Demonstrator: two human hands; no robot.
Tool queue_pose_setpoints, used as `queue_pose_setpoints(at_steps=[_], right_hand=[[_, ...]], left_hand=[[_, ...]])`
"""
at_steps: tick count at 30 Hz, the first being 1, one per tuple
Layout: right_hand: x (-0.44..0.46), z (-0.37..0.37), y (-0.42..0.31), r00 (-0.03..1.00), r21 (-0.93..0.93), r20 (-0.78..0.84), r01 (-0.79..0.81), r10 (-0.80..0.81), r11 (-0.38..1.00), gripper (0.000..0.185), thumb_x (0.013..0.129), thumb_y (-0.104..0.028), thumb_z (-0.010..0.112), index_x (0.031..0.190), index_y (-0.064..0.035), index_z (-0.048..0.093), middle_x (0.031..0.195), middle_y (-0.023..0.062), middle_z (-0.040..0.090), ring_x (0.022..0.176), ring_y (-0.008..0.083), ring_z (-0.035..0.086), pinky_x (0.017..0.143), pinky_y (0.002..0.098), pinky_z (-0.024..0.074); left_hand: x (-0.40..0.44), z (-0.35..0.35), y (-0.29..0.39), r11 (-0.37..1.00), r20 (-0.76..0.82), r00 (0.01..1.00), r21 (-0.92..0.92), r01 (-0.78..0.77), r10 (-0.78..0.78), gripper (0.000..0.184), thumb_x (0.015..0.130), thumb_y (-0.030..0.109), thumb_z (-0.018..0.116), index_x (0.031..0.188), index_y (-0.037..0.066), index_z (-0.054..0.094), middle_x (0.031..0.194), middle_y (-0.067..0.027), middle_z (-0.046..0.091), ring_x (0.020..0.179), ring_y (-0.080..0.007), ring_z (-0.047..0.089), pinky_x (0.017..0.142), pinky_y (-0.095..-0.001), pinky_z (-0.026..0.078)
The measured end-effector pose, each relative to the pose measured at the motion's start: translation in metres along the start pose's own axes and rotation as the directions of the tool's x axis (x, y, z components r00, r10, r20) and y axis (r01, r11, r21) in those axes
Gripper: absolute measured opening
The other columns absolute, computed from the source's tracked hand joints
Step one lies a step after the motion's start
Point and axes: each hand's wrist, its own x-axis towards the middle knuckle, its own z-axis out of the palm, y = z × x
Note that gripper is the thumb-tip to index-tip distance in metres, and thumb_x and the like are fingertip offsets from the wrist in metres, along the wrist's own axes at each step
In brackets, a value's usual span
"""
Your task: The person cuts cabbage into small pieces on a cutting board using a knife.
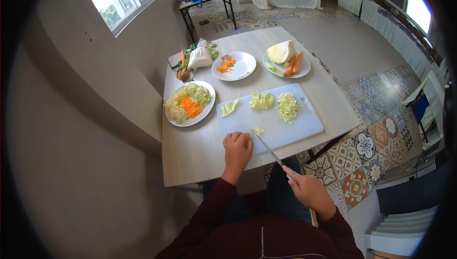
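Observation:
My right hand [307, 190] is closed round the handle of a knife [269, 149], whose blade lies over the near part of a white cutting board [304, 128]. On the board's near left edge, my left hand [237, 150] presses with curled fingers on a piece of cabbage [249, 136], mostly hidden beneath them. A few cut shreds [258, 131] lie by the knife tip. Farther back on the board are a cabbage leaf strip [229, 107], a stack of cabbage leaves [261, 100] and a pile of chopped cabbage [288, 107].
A plate of shredded vegetables [205, 110] stands left of the board. Behind are a plate with carrot peelings [245, 64], a plate [305, 71] with cabbage and carrots, and a white bag [200, 58] among vegetables. A wall [95, 116] runs along the left.

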Motion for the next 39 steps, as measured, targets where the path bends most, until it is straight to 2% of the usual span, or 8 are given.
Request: queue_pose_setpoints(at_steps=[4,7,13,16,19,34,37,39], right_hand=[[-0.001,-0.001,0.002,1.000,0.060,-0.015,0.010,-0.010,0.998,0.044,0.097,-0.019,0.056,0.141,-0.0159,0.057,0.072,0.0246,0.062,0.065,0.0418,0.063,0.063,0.0472,0.0492],[0.003,-0.001,0.005,0.999,0.115,-0.030,0.029,-0.026,0.993,0.044,0.098,-0.020,0.056,0.142,-0.0146,0.056,0.069,0.0243,0.061,0.062,0.0409,0.062,0.062,0.0457,0.0483],[0.005,0.003,0.009,0.998,0.182,-0.049,0.056,-0.048,0.982,0.044,0.099,-0.021,0.055,0.143,-0.0120,0.055,0.062,0.0213,0.056,0.053,0.0346,0.058,0.058,0.0414,0.0467],[0.003,-0.003,0.004,1.000,0.176,0.003,-0.029,0.029,0.984,0.044,0.097,-0.019,0.056,0.141,-0.0133,0.057,0.072,0.0249,0.063,0.066,0.0428,0.064,0.062,0.0465,0.0494],[0.001,-0.002,0.009,1.000,0.187,-0.017,0.015,-0.012,0.982,0.044,0.100,-0.020,0.054,0.143,-0.0119,0.055,0.059,0.0174,0.055,0.048,0.0248,0.057,0.055,0.0368,0.0466],[-0.004,0.000,0.009,1.000,0.230,-0.019,0.023,-0.019,0.973,0.045,0.100,-0.019,0.054,0.145,-0.0113,0.054,0.056,0.0152,0.056,0.046,0.0215,0.059,0.054,0.0349,0.0487],[-0.005,-0.005,0.001,0.998,0.236,0.027,-0.067,0.063,0.969,0.044,0.097,-0.018,0.057,0.141,-0.0139,0.056,0.076,0.0253,0.065,0.070,0.0427,0.066,0.066,0.0451,0.0514],[-0.005,-0.004,0.002,0.996,0.241,0.041,-0.084,0.076,0.967,0.044,0.098,-0.018,0.056,0.141,-0.0137,0.056,0.075,0.0253,0.064,0.069,0.0426,0.066,0.065,0.0454,0.0511]], left_hand=[[0.001,-0.004,0.001,0.999,0.031,0.999,0.031,-0.014,0.013,0.022,0.078,0.012,0.074,0.099,0.009,0.074,0.097,-0.0048,0.066,0.101,-0.0262,0.058,0.096,-0.0432,0.040],[0.001,-0.005,0.002,0.991,0.049,0.990,0.005,-0.132,0.131,0.023,0.079,0.013,0.074,0.101,0.009,0.074,0.098,-0.0042,0.066,0.102,-0.0252,0.058,0.097,-0.0433,0.040],[0.001,-0.006,0.004,0.989,0.095,0.986,0.037,-0.144,0.140,0.026,0.082,0.015,0.071,0.108,0.012,0.073,0.101,-0.0028,0.065,0.103,-0.0244,0.058,0.098,-0.0437,0.039],[0.002,-0.006,0.005,0.989,0.111,0.986,0.058,-0.133,0.126,0.027,0.084,0.015,0.070,0.111,0.013,0.073,0.103,-0.0034,0.064,0.104,-0.0245,0.058,0.099,-0.0438,0.038],[0.003,-0.008,0.008,0.989,0.119,0.986,0.072,-0.127,0.118,0.029,0.085,0.016,0.069,0.113,0.013,0.073,0.104,-0.0040,0.063,0.104,-0.0247,0.057,0.099,-0.0437,0.038],[0.002,-0.006,0.006,0.989,0.119,0.985,0.066,-0.133,0.124,0.028,0.086,0.016,0.069,0.113,0.012,0.072,0.104,-0.0039,0.063,0.104,-0.0245,0.057,0.099,-0.0433,0.038],[0.002,-0.006,0.005,0.989,0.105,0.987,0.060,-0.132,0.125,0.027,0.086,0.016,0.069,0.112,0.012,0.071,0.104,-0.0032,0.064,0.104,-0.0244,0.057,0.099,-0.0434,0.038],[0.002,-0.006,0.005,0.989,0.115,0.986,0.067,-0.129,0.121,0.027,0.086,0.016,0.069,0.112,0.012,0.071,0.104,-0.0029,0.064,0.104,-0.0242,0.057,0.099,-0.0436,0.038]])
